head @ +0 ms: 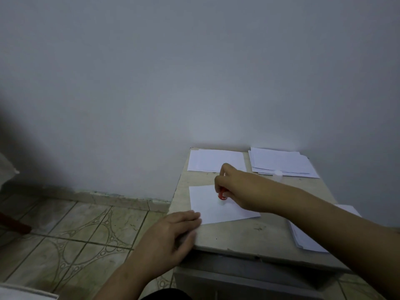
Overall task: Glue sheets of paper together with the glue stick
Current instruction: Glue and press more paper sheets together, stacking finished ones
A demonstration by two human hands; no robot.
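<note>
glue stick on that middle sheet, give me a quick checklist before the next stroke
1. Glue stick gripped by right hand: ok.
2. Tip down on the middle sheet: ok.
3. Left hand flat on the sheet's near left corner, holding it: ok.
4. Sheet fully on the table: ok.
5. Glue laid down so far: cannot tell.
6. More paper ready, far stack: ok.

No legible text, label or number on the blank sheets (218, 207) or the red glue stick (222, 195).
</note>
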